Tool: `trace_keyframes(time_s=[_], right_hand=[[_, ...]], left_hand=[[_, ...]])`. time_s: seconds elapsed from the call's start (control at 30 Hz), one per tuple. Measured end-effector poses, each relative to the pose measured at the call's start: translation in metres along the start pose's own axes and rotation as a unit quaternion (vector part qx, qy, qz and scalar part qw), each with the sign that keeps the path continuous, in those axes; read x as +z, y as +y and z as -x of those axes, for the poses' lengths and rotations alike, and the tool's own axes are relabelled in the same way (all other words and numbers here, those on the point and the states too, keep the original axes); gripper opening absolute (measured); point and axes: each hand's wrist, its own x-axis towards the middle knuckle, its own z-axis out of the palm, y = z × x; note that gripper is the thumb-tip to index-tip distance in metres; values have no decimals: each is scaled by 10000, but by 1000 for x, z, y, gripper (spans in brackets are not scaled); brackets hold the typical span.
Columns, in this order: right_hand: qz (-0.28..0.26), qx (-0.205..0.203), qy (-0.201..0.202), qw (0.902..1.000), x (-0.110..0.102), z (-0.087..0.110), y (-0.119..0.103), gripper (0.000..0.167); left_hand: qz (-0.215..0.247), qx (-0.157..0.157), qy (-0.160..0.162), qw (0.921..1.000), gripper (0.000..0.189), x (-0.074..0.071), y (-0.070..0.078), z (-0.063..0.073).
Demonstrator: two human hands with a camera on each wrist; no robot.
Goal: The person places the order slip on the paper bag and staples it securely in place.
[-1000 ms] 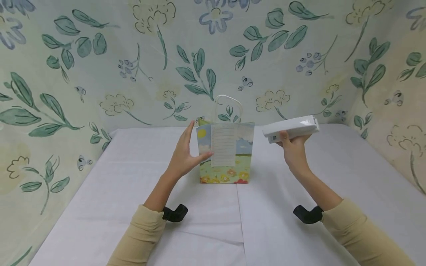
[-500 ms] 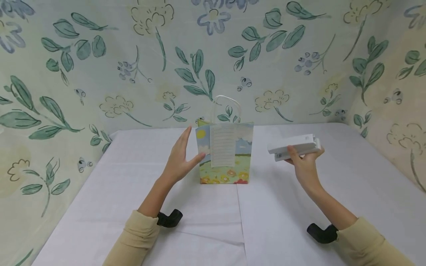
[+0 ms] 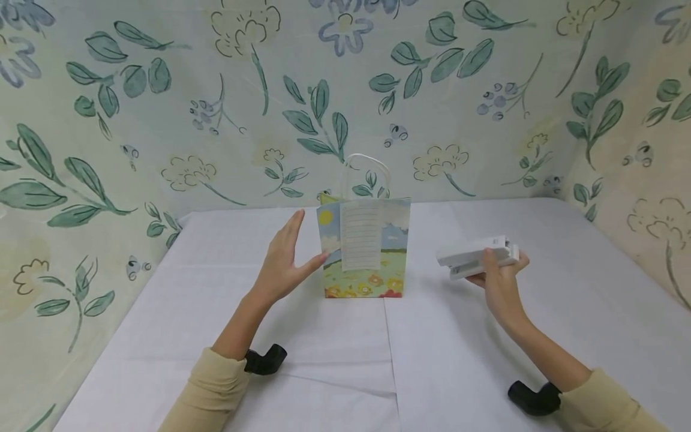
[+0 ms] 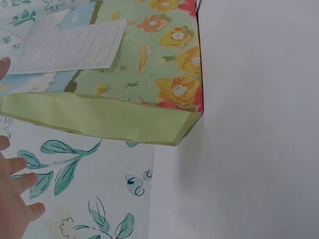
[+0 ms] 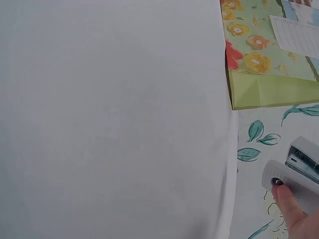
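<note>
A paper gift bag [image 3: 364, 282] printed with sky and flowers stands upright mid-table, its white handle [image 3: 369, 158] raised. A lined white sheet [image 3: 360, 235] with small checkboxes lies against its front. Beside the bag's left edge is my left hand [image 3: 281, 264], fingers spread and holding nothing; its thumb tip is close to the bag, and contact is unclear. To the right, my right hand [image 3: 503, 291] grips a white stapler [image 3: 471, 257] above the table. The right wrist view shows the end of the stapler [image 5: 289, 179] with a metal part and a fingertip on it.
A white cloth covers the table [image 3: 345, 372]. Behind and at the sides hangs a floral curtain [image 3: 243, 108]. Black wrist mounts [image 3: 266, 360] stick out below both hands.
My right hand has lowered the stapler and shifted it slightly right. My left hand has drawn back a little, down and to the left. The bag and sheet stay in place.
</note>
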Motion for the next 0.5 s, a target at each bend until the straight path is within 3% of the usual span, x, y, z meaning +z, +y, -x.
trace_keyframes(time_s=[0.1,0.33,0.5], right_hand=[[221,114,-85,9997,-3,2,1,38],[65,695,-164,9974,-7,4,2,33],[381,748,-308,9960,-10,8,3,34]], left_hand=[[-71,16,-34,10000,87,-2,-2,2],[-214,9,-97,9997,87,-6,-4,7],[-345,-67,-140,9993,87,-7,-4,10]])
